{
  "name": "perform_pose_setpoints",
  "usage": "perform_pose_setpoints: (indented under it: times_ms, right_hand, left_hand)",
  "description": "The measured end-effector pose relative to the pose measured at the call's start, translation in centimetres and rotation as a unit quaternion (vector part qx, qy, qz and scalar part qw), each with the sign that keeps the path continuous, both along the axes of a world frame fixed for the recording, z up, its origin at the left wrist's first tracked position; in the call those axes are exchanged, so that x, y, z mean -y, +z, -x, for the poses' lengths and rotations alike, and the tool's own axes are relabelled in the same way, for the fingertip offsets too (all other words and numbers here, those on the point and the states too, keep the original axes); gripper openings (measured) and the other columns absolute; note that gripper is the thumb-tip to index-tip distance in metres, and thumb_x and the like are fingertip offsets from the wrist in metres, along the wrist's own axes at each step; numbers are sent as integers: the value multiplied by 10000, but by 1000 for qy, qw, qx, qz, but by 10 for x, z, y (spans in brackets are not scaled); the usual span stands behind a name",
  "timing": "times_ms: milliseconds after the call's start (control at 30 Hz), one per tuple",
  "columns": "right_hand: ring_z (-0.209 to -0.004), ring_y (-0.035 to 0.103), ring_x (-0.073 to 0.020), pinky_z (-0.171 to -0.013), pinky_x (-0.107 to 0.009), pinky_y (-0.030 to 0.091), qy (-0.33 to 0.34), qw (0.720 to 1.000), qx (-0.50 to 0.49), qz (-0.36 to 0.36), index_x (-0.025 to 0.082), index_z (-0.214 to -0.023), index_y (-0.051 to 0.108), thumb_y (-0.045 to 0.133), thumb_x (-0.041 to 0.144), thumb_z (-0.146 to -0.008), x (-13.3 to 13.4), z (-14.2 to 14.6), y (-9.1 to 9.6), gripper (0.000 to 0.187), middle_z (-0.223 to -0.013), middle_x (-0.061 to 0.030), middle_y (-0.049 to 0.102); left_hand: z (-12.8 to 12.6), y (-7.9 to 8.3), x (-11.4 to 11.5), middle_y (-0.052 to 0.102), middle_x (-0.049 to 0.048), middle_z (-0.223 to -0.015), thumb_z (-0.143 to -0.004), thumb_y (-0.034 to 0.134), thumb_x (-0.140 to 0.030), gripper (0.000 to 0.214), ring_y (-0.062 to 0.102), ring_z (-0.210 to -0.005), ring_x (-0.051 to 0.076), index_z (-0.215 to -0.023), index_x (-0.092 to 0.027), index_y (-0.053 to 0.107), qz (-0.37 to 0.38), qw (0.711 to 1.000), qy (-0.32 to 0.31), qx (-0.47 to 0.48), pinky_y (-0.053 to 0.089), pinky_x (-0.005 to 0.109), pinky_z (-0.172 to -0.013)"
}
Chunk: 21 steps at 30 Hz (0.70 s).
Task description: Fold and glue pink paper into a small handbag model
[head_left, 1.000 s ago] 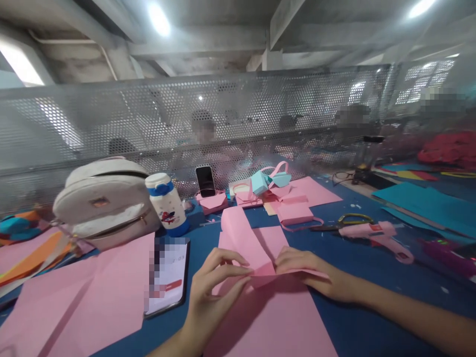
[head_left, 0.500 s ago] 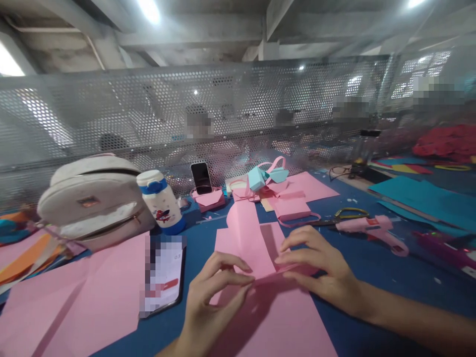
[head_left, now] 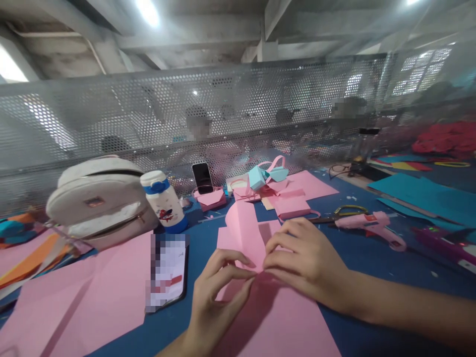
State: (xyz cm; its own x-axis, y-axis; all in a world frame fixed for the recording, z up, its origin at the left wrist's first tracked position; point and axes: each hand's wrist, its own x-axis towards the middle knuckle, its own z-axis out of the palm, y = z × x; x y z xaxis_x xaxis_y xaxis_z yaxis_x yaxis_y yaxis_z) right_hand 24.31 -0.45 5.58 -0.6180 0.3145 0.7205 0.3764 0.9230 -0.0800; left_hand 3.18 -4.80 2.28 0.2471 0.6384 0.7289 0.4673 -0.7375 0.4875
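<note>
Moved: right hand [head_left: 305, 263] is sliding left along the fold and is now meeting the left hand [head_left: 217, 292] fingertip to fingertip.
Left hand: pinching the pink paper [head_left: 275, 322] at the crease, thumb against forefinger.
Right hand: pinching the same crease, fingers curled.
Paper: lying on the blue table [head_left: 372, 267], with one flap [head_left: 243, 228] standing up behind the hands.
Nearby: phone [head_left: 169, 270] lying just left of the paper.
Risk: crease may be going crooked if either pinch slips, since the flap is standing loose.

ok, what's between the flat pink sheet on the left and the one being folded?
Head view: a phone lies screen-up on the blue table there, beside the left pink sheet; left hand and right hand pinch the folded sheet.
</note>
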Motion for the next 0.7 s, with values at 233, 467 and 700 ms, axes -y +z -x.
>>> perform_pose_setpoints:
  times_ms: [233, 467, 700]
  right_hand:
    - [-777, 496, -161, -736, -320, 283, 9, 996, 15, 92, 223, -848, 697, 673, 274, -915, -1, 1, 0, 87, -824, 29, 697]
    - [-763, 511, -160, -735, -309, 294, 31, 993, -14, 111, 219, -804, 702, 630, 287, -943, -4, 4, 0, 171, -774, 28, 702]
    - [-764, 511, -162, -722, -298, 300, 29, 995, -15, 93, 209, -790, 680, 651, 225, -915, -3, 6, -3, 130, -784, 22, 698]
  left_hand:
    - [2, -1, 1, 632, 30, -945, -853, 653, -64, 157, 633, -877, 148, -895, -210, 694, 13, 1000, -2, 9, 514, 253, -760]
    - [2, -2, 0, 634, 19, -950, -846, 651, -58, 177, 639, -882, 135, -907, -217, 701, 26, 1000, -1, 13, 504, 227, -775]
    - [2, 0, -2, 634, 19, -974, -837, 661, -69, 164, 641, -910, 147, -869, -226, 695, 53, 999, 11, 9, 495, 245, -799]
